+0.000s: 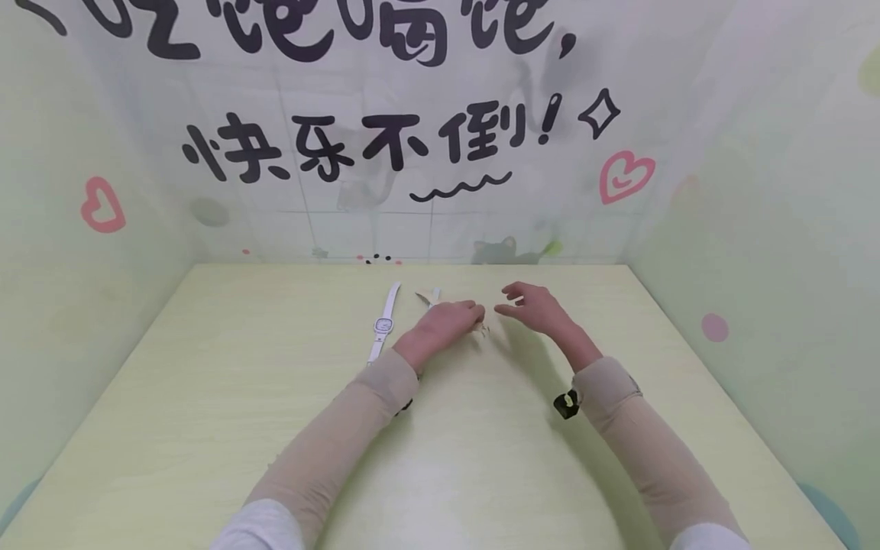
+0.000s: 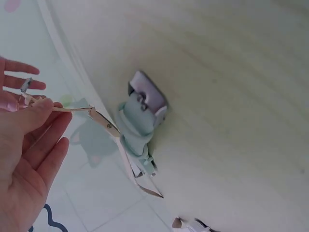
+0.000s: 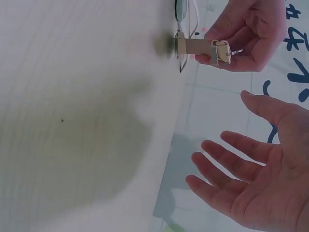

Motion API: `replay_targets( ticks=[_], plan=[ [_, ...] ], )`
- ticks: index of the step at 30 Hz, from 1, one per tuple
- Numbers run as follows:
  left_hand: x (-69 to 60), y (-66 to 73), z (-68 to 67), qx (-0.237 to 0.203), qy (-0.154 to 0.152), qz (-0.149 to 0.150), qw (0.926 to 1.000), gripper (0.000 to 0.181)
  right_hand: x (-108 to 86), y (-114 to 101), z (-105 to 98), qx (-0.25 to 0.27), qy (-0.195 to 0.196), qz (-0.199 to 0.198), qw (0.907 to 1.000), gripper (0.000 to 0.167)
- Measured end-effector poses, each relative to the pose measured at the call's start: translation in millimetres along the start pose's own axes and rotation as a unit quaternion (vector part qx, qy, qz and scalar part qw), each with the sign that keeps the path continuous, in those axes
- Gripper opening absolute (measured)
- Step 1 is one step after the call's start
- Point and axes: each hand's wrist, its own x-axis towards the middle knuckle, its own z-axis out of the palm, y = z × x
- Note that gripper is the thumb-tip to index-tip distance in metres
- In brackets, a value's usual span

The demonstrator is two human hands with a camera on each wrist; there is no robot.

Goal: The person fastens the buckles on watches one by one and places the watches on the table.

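My left hand (image 1: 447, 322) pinches the buckle end of a beige watch strap (image 3: 198, 46) between thumb and fingers, raised above the tabletop. In the left wrist view the strap (image 2: 72, 109) runs away from the fingertips towards a mint-green watch (image 2: 137, 118) on the table; where its far end lies is hard to tell. To the right, my right hand (image 1: 539, 308) hovers apart from the strap with its fingers spread and nothing in them. A white watch (image 1: 383, 326) lies stretched out left of my left hand, its lower end behind the sleeve.
The pale wooden table (image 1: 440, 481) meets a printed back wall (image 1: 406, 229) just beyond the hands. Side walls (image 1: 756, 252) stand left and right. A small black device (image 1: 567, 405) sits under my right cuff.
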Motion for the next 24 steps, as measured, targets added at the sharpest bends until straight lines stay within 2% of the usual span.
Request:
replay_targets(
  ticks=[5, 9, 16, 24],
  plan=[
    [-1.5, -3.8, -7.1, -0.010, 0.016, -0.008, 0.9998, 0.015, -4.6, 0, 7, 0.028, -0.006, -0.003, 0.9996, 0.051],
    [-0.8, -7.0, -9.9, -0.016, 0.014, -0.030, 0.9993, 0.016, -5.2, -2, 10, 0.036, -0.011, -0.010, 0.9992, 0.048],
    [-4.5, -12.5, -15.6, -0.037, 0.035, -0.057, 0.9971, 0.015, -3.9, -8, 14, 0.059, -0.022, -0.016, 0.9979, 0.047],
    [-7.4, -13.2, -22.8, -0.059, 0.048, -0.072, 0.9945, 0.013, -0.8, -12, 24, 0.061, -0.031, -0.032, 0.9972, 0.043]
  ],
)
